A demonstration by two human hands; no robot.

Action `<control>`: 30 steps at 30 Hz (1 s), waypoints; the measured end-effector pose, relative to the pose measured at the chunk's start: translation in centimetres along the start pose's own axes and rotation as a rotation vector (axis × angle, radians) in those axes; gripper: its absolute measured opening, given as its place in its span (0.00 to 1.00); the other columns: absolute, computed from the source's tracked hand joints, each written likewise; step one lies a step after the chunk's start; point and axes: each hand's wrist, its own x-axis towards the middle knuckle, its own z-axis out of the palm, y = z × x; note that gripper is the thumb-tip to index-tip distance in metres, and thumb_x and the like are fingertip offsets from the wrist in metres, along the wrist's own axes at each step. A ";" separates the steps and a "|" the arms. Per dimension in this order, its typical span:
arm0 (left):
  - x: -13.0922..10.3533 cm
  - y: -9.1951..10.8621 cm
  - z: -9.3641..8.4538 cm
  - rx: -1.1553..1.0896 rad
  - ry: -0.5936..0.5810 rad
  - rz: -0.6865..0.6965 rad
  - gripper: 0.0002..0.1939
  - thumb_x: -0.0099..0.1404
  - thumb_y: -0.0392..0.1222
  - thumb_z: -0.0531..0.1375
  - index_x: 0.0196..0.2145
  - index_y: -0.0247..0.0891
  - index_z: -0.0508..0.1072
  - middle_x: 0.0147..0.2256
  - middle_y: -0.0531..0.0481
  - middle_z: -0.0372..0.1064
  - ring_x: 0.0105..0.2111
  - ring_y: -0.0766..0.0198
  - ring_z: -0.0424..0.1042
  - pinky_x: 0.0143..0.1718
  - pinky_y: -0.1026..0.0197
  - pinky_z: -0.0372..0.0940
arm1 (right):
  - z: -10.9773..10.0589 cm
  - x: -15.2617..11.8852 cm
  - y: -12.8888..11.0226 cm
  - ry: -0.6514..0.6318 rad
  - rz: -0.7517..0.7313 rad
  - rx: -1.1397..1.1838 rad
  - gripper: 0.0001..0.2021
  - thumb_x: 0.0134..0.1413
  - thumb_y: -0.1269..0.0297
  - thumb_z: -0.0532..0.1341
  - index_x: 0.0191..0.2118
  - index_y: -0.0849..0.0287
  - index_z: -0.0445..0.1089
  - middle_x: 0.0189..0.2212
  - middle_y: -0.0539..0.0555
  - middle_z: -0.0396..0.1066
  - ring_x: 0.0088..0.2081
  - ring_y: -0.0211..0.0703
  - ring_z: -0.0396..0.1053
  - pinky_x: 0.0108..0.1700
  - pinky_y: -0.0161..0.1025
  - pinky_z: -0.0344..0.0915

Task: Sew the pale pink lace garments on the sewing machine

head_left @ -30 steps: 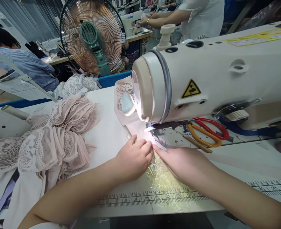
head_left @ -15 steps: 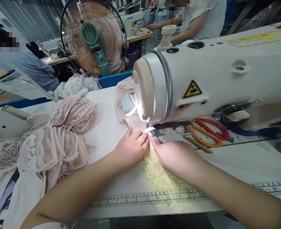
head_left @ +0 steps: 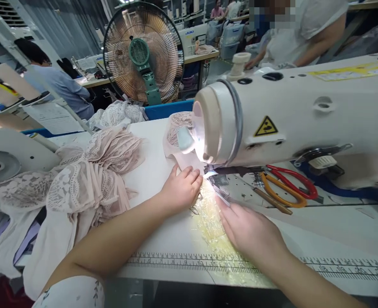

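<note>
A pale pink lace piece (head_left: pixel 179 147) lies on the white table, partly behind the lit head of the sewing machine (head_left: pixel 259 124). My left hand (head_left: pixel 183 188) rests palm down on the near end of this fabric, left of the needle area, fingers bent and close together. To the right of it, my right hand (head_left: pixel 249 222) is closed with fingers pressed together just below the needle area; what it holds, if anything, is hidden. Yellowish clear film (head_left: pixel 212 226) covers the table between both hands.
Piled lace cups (head_left: pixel 86 184) fill the left side. Red-handled scissors (head_left: pixel 299 184), orange-handled scissors (head_left: pixel 281 192) and a brown-handled tool (head_left: pixel 274 202) lie beneath the machine arm. A printed ruler (head_left: pixel 182 261) runs along the front edge. Behind are a fan (head_left: pixel 144 55) and people at other tables.
My right hand has moved back from the needle area, towards me and away from my left hand. My left hand remains on the fabric. The whole view has shifted slightly.
</note>
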 end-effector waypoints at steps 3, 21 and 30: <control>-0.3 0.3 0.0 -0.035 0.017 -0.038 0.20 0.68 0.41 0.44 0.53 0.33 0.65 0.57 0.39 0.58 0.57 0.48 0.55 0.54 0.35 0.49 | 0.9 -0.4 0.0 0.089 0.050 0.063 0.19 0.61 0.67 0.46 0.52 0.63 0.68 0.23 0.53 0.71 0.27 0.41 0.68 0.27 0.35 0.58; -9.5 -5.5 -9.8 -0.175 0.124 -0.761 0.09 0.63 0.38 0.54 0.36 0.40 0.73 0.44 0.48 0.69 0.47 0.61 0.66 0.49 0.62 0.58 | -0.3 -0.6 -0.1 -0.173 0.163 0.199 0.25 0.60 0.58 0.40 0.56 0.59 0.63 0.51 0.56 0.69 0.43 0.50 0.71 0.32 0.41 0.68; -19.6 -8.9 -14.2 -0.114 0.330 -1.195 0.06 0.61 0.34 0.51 0.28 0.33 0.67 0.28 0.46 0.66 0.31 0.60 0.66 0.34 0.59 0.61 | -0.3 -0.6 0.1 -0.118 0.114 0.279 0.25 0.59 0.60 0.41 0.55 0.60 0.63 0.51 0.58 0.69 0.44 0.51 0.70 0.35 0.44 0.67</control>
